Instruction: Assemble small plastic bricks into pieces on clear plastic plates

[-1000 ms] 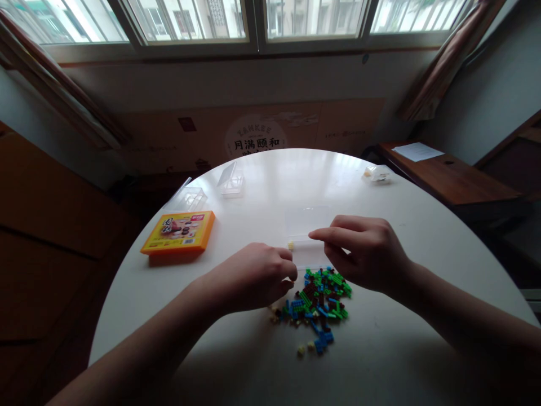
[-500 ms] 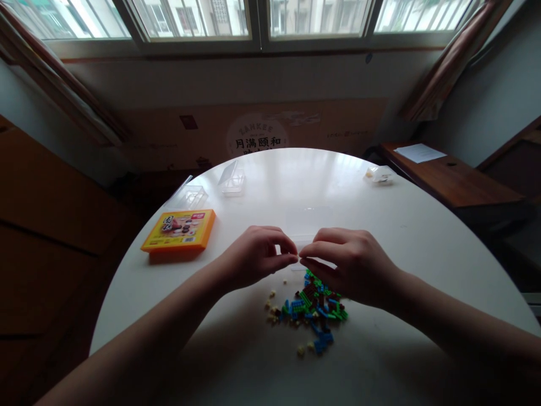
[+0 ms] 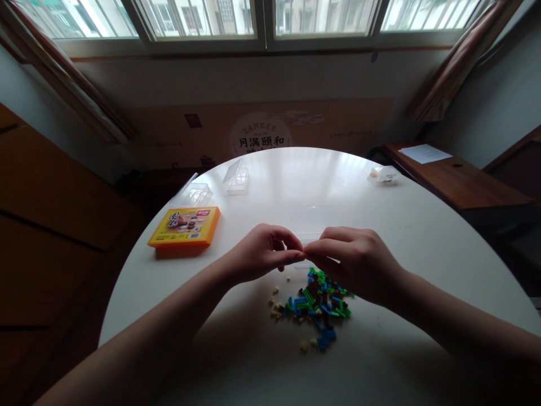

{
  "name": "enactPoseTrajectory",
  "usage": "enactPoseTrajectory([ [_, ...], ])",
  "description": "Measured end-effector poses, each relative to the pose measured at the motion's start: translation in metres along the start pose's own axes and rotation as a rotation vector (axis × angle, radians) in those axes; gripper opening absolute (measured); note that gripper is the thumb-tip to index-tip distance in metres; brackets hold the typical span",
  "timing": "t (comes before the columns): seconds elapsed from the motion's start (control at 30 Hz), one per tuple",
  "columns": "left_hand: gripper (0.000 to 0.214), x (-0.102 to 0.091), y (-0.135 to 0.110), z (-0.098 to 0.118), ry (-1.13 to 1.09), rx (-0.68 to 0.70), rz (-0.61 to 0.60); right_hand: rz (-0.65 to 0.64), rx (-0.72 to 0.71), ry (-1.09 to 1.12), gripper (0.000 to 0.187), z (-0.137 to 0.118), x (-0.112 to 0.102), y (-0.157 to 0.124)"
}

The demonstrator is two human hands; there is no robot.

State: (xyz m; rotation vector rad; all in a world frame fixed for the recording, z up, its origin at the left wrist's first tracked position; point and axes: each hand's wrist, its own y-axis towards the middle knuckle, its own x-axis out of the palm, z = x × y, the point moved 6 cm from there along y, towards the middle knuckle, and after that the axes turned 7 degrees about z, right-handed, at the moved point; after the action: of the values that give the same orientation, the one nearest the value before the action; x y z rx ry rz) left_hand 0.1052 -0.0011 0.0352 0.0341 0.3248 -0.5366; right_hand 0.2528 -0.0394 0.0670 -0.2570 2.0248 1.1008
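Note:
My left hand (image 3: 268, 252) and my right hand (image 3: 357, 256) meet fingertip to fingertip above the middle of the table. Both are closed in a pinch. Whatever they pinch is too small or too hidden to make out. Just below and in front of my right hand lies a loose heap of small building bricks (image 3: 318, 299) in green, blue and dark brown. Several cream-coloured bricks (image 3: 276, 309) are scattered along its left side. Behind my fingers a flat, clear plastic piece (image 3: 315, 237) lies on the table, partly covered by my hands.
The round white table (image 3: 406, 248) carries an orange-and-yellow box (image 3: 186, 226) at the left. Beyond it stand two open clear plastic cases, one (image 3: 198, 194) nearer the edge and another (image 3: 237, 180). A small clear packet (image 3: 384, 175) lies far right. A wooden desk (image 3: 465, 180) adjoins the right side.
My fingertips have come together, and the thumb and fingers of my left hand press closer. The whole view has shifted slightly; the brick heap looks unchanged.

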Motion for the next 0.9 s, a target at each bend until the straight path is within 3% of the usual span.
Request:
enactPoseTrajectory([
  [0.37, 0.019, -0.002, 0.000, 0.003, -0.069, 0.112, 0.150, 0.087, 0.056, 0.076, 0.012, 0.004, -0.003, 0.000],
  [0.63, 0.022, -0.002, -0.001, 0.007, 0.036, 0.241, 0.256, 0.108, 0.121, 0.091, 0.013, 0.006, -0.002, 0.000],
  [0.77, 0.020, -0.012, -0.003, 0.014, 0.221, 0.281, 0.263, 0.043, 0.154, 0.026, 0.015, 0.012, 0.002, 0.001],
  [0.9, 0.011, -0.021, -0.007, 0.022, 0.682, 0.305, 0.107, -0.101, 0.245, -0.104, 0.011, 0.028, 0.013, 0.002],
])
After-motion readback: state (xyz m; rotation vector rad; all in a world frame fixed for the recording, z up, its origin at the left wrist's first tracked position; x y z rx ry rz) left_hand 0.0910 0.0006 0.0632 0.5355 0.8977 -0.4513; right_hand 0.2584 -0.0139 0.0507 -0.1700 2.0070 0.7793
